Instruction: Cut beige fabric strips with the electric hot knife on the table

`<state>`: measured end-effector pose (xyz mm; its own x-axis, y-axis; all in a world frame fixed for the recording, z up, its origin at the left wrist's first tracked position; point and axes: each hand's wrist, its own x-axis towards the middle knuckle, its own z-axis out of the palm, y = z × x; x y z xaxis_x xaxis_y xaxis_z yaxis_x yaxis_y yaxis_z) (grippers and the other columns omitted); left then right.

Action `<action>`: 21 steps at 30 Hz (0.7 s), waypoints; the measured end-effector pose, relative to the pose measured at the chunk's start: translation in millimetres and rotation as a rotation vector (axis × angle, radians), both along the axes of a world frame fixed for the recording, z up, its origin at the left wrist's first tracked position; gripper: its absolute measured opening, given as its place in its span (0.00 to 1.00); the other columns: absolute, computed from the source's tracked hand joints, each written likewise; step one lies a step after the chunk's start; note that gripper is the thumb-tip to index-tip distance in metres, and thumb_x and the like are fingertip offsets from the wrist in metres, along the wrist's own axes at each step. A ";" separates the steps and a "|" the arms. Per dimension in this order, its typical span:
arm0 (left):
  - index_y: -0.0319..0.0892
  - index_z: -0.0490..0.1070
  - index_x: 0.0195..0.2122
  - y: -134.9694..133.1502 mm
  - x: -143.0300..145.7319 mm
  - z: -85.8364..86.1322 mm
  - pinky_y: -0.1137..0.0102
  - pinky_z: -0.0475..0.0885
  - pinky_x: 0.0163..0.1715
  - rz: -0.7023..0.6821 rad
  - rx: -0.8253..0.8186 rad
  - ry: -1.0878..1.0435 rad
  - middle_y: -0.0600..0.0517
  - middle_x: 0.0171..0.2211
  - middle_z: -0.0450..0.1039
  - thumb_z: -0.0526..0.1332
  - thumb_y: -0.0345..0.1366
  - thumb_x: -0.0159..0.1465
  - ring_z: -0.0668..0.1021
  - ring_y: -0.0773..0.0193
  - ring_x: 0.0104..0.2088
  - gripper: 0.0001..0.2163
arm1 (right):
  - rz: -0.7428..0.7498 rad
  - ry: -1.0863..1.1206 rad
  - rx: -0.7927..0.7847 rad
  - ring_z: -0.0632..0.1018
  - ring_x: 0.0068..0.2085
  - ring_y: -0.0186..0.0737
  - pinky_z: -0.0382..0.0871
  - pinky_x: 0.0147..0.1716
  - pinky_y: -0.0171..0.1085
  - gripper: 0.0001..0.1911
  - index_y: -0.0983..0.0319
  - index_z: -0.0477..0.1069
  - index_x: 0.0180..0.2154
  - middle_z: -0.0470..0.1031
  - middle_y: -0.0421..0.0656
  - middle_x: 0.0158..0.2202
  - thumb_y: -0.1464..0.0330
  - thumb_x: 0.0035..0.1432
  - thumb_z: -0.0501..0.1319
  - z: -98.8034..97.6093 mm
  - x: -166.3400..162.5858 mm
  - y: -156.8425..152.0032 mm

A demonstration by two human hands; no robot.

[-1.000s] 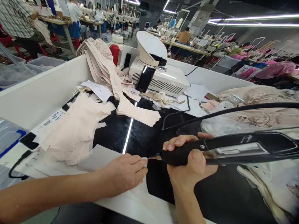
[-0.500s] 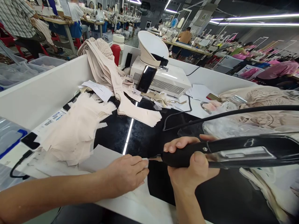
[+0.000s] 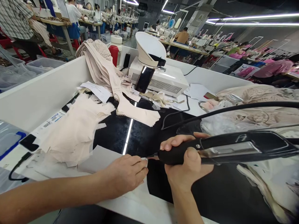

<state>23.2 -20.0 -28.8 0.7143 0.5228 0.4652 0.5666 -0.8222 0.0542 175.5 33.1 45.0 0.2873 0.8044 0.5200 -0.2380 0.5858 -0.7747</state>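
Observation:
My right hand [image 3: 187, 165] is wrapped round the black grip of a long corded tool [image 3: 233, 147], whose thin metal tip points left over the black glass worktop [image 3: 140, 137]. My left hand [image 3: 127, 174] lies palm down just left of that tip, fingers pressed on a small pale piece [image 3: 144, 159] at the tool's point. What the fingers pinch is too small to name. The tool's black cable [image 3: 233, 109] arcs away to the right.
A heap of beige fabric pieces [image 3: 77, 130] lies at the left. Beige garments [image 3: 105, 68] hang over the white wall. A white machine [image 3: 161, 79] with a phone leaning on it stands behind. Lace fabric and plastic [image 3: 252, 115] pile at the right. Other people work at far tables.
Both hands and the tool keep their places; the view has shifted slightly.

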 end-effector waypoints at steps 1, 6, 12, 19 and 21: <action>0.34 0.72 0.52 -0.2 -0.1 0.3 0.66 0.75 0.42 0.000 -0.004 0.008 0.46 0.52 0.76 0.55 0.32 0.75 0.77 0.59 0.51 0.10 | 0.003 0.006 0.004 0.73 0.22 0.34 0.72 0.20 0.36 0.15 0.57 0.68 0.44 0.73 0.33 0.26 0.64 0.57 0.69 0.2 -0.5 -0.2; 0.33 0.72 0.53 0.6 -0.5 2.9 0.66 0.75 0.45 -0.003 -0.013 0.046 0.45 0.53 0.77 0.56 0.33 0.75 0.77 0.59 0.51 0.11 | 0.025 0.037 0.019 0.72 0.22 0.33 0.72 0.20 0.35 0.16 0.56 0.69 0.45 0.73 0.32 0.27 0.62 0.56 0.69 0.1 -4.9 -1.5; 0.35 0.72 0.52 1.2 -1.7 4.9 0.68 0.74 0.44 -0.001 -0.029 0.066 0.44 0.53 0.77 0.57 0.35 0.74 0.77 0.61 0.51 0.11 | 0.032 0.013 0.009 0.74 0.22 0.33 0.73 0.21 0.35 0.15 0.55 0.69 0.45 0.74 0.32 0.27 0.64 0.57 0.68 -3.2 -9.3 -1.7; 0.37 0.72 0.51 9.1 -8.0 2.6 0.66 0.73 0.41 -0.019 -0.035 0.039 0.46 0.54 0.77 0.57 0.33 0.74 0.77 0.60 0.51 0.09 | -0.057 -0.116 0.015 0.78 0.28 0.36 0.76 0.29 0.38 0.18 0.55 0.69 0.48 0.76 0.35 0.31 0.65 0.56 0.70 3.7 3.4 -6.6; 0.38 0.72 0.51 16.1 -12.9 6.1 0.66 0.73 0.41 0.000 -0.046 0.043 0.47 0.54 0.77 0.55 0.32 0.75 0.77 0.59 0.51 0.09 | -0.119 -0.215 0.002 0.79 0.32 0.38 0.77 0.32 0.39 0.18 0.57 0.72 0.46 0.78 0.38 0.34 0.67 0.55 0.72 9.8 10.6 -10.7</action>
<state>10.3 -3.9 -22.8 0.7331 0.5430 0.4095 0.5691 -0.8195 0.0678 186.0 22.4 54.8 0.2623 0.7703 0.5813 0.0031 0.6017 -0.7987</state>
